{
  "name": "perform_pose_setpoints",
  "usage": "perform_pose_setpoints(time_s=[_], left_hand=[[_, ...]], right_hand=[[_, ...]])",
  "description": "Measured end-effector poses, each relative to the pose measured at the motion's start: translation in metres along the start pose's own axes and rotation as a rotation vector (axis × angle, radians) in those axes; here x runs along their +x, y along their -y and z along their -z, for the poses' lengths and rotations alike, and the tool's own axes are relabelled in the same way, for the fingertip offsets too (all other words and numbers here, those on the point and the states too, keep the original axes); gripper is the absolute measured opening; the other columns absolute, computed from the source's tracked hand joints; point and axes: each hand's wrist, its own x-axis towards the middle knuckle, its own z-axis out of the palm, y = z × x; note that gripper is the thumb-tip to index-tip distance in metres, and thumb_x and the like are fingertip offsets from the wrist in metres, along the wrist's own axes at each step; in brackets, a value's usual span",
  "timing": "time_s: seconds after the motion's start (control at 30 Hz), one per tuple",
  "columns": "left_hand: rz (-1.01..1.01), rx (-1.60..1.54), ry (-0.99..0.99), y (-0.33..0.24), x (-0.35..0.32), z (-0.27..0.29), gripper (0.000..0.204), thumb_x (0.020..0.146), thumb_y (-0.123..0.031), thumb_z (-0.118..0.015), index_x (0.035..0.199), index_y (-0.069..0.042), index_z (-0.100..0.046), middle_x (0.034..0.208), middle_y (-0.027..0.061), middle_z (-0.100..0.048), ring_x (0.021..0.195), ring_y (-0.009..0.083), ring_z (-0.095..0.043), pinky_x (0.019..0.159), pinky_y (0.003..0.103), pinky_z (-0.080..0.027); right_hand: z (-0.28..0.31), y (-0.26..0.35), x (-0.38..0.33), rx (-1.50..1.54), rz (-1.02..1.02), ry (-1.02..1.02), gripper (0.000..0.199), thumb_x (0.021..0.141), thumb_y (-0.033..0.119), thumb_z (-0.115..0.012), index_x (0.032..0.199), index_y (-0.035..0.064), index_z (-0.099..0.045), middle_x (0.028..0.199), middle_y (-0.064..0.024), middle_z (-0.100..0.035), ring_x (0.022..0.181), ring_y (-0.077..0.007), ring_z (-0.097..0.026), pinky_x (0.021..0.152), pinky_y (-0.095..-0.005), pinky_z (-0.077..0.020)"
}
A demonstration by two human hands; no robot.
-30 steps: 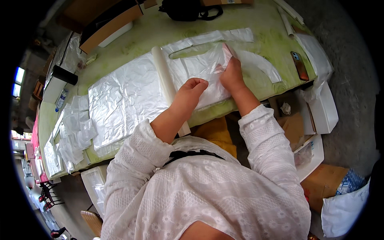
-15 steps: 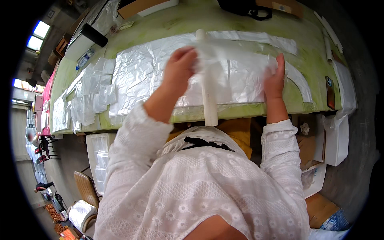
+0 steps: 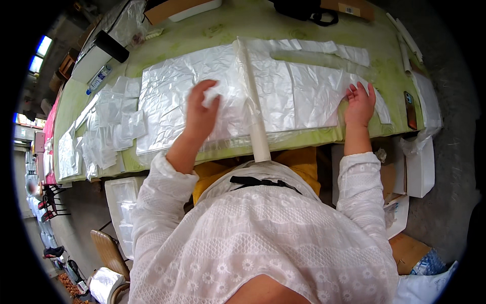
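A pale tube (image 3: 259,139) lies across a wide spread of crinkled white plastic bags or sheets (image 3: 179,99), its near end jutting past the table's front edge. Thin translucent plastic covers the tube's far part. Left of the tube, my left hand (image 3: 201,111) hovers over the plastic, slightly blurred, with thumb and fingers apart and nothing between them. My right hand (image 3: 359,105) is over the right end of the plastic, fingers spread and loosely curled, holding nothing. I cannot tell whether it touches the plastic.
Smaller clear plastic pieces (image 3: 114,119) overlap at the left of the green-covered table (image 3: 217,28). Behind them are a water bottle (image 3: 98,79) and a black cylinder (image 3: 112,46). A phone (image 3: 410,110) lies near the right edge, and a chair (image 3: 109,248) stands below left.
The translucent sheet stretched between my hands has been let go and lies down over the tube and plastic. My left hand has moved left and lower; my right hand has shifted slightly right.
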Motion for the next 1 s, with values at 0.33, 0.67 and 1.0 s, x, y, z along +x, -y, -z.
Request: perform_pose_setpoints(time_s=[0.33,0.67,1.0], left_hand=[[-0.114,0.439,0.351,-0.029,-0.011,-0.044,0.071,0.092,-0.008,-0.06,0.158,-0.011,-0.033,0.146,0.0154,-0.055,0.14,0.0333,-0.047,0.122,0.053,-0.028],[-0.457,0.051,0.305,-0.047,0.01,-0.014,0.049,0.089,-0.005,-0.065,0.137,-0.014,-0.064,0.154,0.0164,-0.047,0.144,0.0444,-0.039,0.117,0.051,-0.037],[-0.088,0.198,0.359,-0.041,-0.029,0.019,0.052,0.079,-0.026,-0.081,0.128,-0.012,-0.068,0.161,0.0221,-0.037,0.148,0.045,-0.033,0.118,0.051,-0.035]], right_hand=[[-0.038,0.004,-0.177,-0.665,0.431,0.779,0.029,0.091,-0.001,-0.065,0.12,0.0041,-0.064,0.13,-0.0138,-0.064,0.122,-0.0257,-0.06,0.103,-0.0354,-0.0493],[-0.116,0.013,-0.226,-0.677,0.471,1.307,0.023,0.08,0.003,-0.071,0.103,0.0073,-0.069,0.108,-0.0122,-0.068,0.115,-0.0392,-0.058,0.098,-0.0475,-0.0486],[-0.136,-0.045,-0.152,-1.33,0.756,0.851,0.052,0.084,0.027,-0.076,0.135,0.0236,-0.064,0.154,-0.0217,-0.037,0.144,-0.0466,-0.03,0.117,-0.0594,-0.0283]])
